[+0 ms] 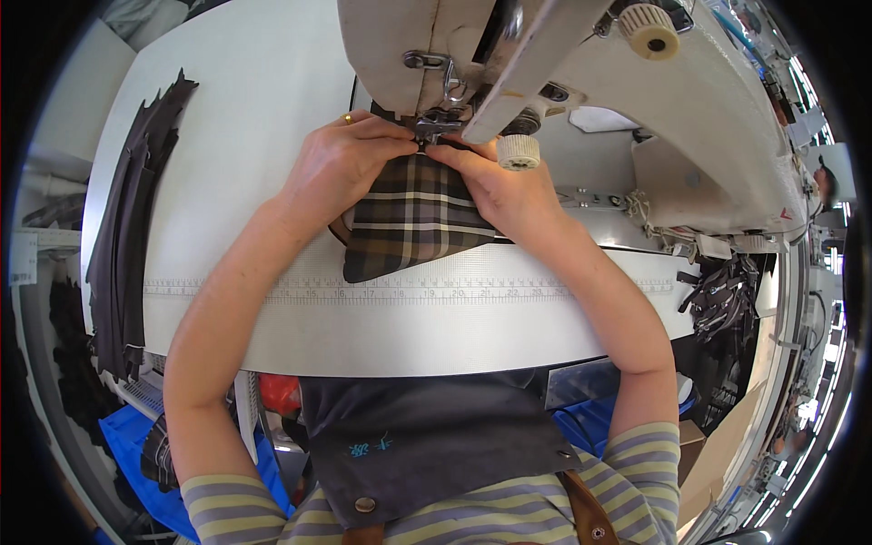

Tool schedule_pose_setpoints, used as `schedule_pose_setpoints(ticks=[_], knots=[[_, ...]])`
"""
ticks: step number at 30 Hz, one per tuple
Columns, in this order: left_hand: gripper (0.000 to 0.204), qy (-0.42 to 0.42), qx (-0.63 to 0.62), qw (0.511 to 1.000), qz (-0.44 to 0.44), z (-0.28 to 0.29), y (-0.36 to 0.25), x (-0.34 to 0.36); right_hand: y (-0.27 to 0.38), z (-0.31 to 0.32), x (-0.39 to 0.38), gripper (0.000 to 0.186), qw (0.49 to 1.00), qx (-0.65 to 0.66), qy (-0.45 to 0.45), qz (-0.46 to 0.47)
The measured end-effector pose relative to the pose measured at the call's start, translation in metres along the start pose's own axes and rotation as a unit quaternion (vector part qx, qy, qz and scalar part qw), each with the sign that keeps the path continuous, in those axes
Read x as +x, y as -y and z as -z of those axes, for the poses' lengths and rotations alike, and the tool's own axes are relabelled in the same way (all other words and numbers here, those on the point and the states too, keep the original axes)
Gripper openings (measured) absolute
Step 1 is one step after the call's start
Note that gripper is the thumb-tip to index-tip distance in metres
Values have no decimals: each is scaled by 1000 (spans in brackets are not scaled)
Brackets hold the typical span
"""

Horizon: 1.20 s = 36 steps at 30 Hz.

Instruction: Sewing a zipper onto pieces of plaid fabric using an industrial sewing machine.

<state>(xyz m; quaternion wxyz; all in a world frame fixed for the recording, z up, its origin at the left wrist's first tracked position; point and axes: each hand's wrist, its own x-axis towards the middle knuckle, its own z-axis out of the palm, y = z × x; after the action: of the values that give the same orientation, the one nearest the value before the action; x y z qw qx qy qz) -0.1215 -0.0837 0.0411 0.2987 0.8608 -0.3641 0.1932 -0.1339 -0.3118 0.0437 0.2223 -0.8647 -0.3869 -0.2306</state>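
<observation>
A piece of brown, black and cream plaid fabric lies under the metal presser foot of a white sewing machine. My left hand pinches the fabric's upper edge just left of the foot, fingers close together. My right hand holds the same edge on the other side, thumb and fingertips beside the foot, partly hidden behind a white knob. The spot under the needle is mostly covered by fingers and foot.
A printed ruler strip crosses the white table. Dark fabric strips lie at the left, and a dark bundle sits at the right edge. Blue material shows below the table. The machine's head overhangs the work from above.
</observation>
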Motion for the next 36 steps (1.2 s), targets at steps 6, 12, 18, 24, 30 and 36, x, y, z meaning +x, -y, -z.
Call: schedule_pose_setpoints(ticks=[6, 12, 18, 24, 30, 36], knots=[[27, -21, 4, 1000, 2, 2, 6, -11, 11, 182, -34, 28, 970, -204, 125, -39], [24, -47, -36, 997, -42, -9, 8, 0, -300, 511, -189, 31, 848, -111, -256, -450], [23, -9, 22, 1000, -5, 3, 4, -7, -267, 345, -220, 56, 812, 89, -410, -406], [23, -27, -20, 999, -17, -3, 7, -4, -271, 466, -218, 59, 744, 127, -323, -571], [23, -18, -6, 1000, -17, -1, 6, -4, -255, 359, -213, 61, 751, 148, -432, -478], [23, -22, -20, 1000, -11, -1, 7, -4, -268, 419, -232, 61, 714, 173, -452, -506]])
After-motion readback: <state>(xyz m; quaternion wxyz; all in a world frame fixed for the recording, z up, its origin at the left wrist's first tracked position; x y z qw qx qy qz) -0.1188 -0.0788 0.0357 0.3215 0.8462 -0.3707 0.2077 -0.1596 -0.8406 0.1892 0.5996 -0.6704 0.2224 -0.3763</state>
